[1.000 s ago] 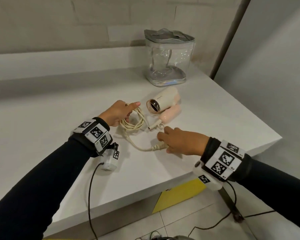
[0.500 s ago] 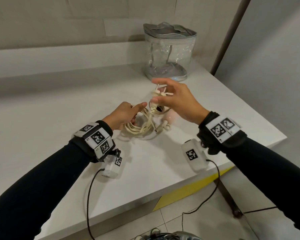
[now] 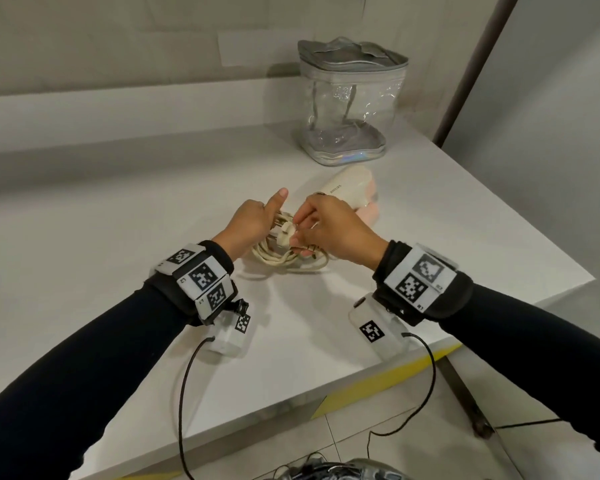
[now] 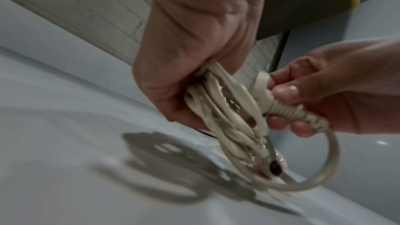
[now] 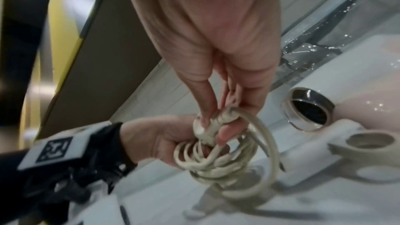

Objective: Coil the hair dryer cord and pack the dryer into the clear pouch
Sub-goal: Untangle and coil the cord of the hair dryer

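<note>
A cream and pink hair dryer (image 3: 347, 188) lies on the white table (image 3: 118, 237), its nozzle (image 5: 307, 109) facing my hands. Its cream cord is gathered into a coil (image 3: 278, 261) just in front of it. My left hand (image 3: 267, 226) grips the coil's top, fingers curled round the loops (image 4: 227, 122), thumb raised. My right hand (image 3: 300, 233) pinches the plug (image 3: 284, 237) against the coil, seen close in the wrist views as the plug (image 4: 266, 91) and the plug (image 5: 205, 126). The clear pouch (image 3: 350, 102) stands upright behind the dryer, its grey top closed over.
The table's right edge (image 3: 534, 296) and front edge lie close to my right forearm, with tiled floor below. A low ledge and wall run along the back. A dark pole (image 3: 471, 64) rises right of the pouch.
My right hand picked the plug up from the table, lifted it over the coil, and has now brought it down against the loops held in my left hand.
</note>
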The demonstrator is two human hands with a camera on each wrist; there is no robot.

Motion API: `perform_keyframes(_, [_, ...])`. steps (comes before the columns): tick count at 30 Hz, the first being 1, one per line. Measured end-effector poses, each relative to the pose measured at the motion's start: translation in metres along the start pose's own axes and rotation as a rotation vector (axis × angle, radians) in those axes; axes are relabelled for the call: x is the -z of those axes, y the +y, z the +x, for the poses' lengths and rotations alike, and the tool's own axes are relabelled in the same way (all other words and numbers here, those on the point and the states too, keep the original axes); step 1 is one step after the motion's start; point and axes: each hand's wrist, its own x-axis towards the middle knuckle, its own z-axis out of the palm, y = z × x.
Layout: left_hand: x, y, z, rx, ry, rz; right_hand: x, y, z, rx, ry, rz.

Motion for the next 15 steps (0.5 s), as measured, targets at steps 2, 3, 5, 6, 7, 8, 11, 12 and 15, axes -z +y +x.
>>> perform_keyframes(2, [-0.001, 0.002, -0.001, -0.021, 0.036, 0.05, -0.004, -0.002, 0.0, -0.006, 0.039, -0.086])
perform_keyframes(3, [-0.001, 0.004, -0.003, -0.041, 0.054, 0.08, -0.005, -0.003, -0.001, 0.005, 0.049, -0.113])
perform_keyframes(5, [-0.001, 0.007, -0.006, -0.082, 0.097, 0.171, -0.008, -0.005, 0.002, 0.06, 0.066, -0.2])
perform_keyframes(6, [-0.002, 0.009, -0.009, -0.103, 0.122, 0.228, -0.01, -0.005, 0.003, 0.097, 0.067, -0.234])
perform_keyframes(7, [-0.004, 0.011, -0.01, -0.12, 0.144, 0.281, -0.012, -0.005, 0.004, 0.132, 0.066, -0.258])
perform_keyframes(8, [-0.005, 0.012, -0.011, -0.128, 0.162, 0.318, -0.015, -0.004, 0.005, 0.173, 0.065, -0.287])
perform_keyframes(11, [-0.003, 0.012, -0.012, -0.091, 0.152, 0.271, -0.024, -0.001, 0.006, 0.234, 0.088, -0.344])
perform_keyframes(12, [-0.002, 0.012, -0.012, -0.086, 0.134, 0.218, -0.026, 0.001, 0.007, 0.243, 0.114, -0.345])
perform_keyframes(15, [0.002, 0.013, -0.015, -0.123, 0.094, 0.042, -0.022, 0.007, 0.014, 0.203, 0.225, -0.358])
